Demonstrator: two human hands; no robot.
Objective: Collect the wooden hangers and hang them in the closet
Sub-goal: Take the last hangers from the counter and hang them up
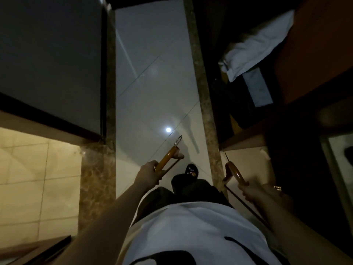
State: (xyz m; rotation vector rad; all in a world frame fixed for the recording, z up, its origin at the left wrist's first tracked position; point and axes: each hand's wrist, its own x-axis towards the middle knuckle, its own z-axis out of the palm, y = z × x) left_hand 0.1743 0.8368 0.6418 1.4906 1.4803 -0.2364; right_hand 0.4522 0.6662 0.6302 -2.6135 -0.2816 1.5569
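I look straight down at a dim tiled floor. My left hand grips a wooden hanger by one arm, its metal hook pointing away from me. My right hand grips a second wooden hanger by its curved shoulder, its thin hook pointing up and its dark lower bar running back under my forearm. The open closet with dark wooden shelves lies to my right, close beside the right hand.
White bedding and a flat pale item lie on a closet shelf at upper right. A dark glass panel and a marble threshold strip bound the floor on the left. My foot shows between the hands.
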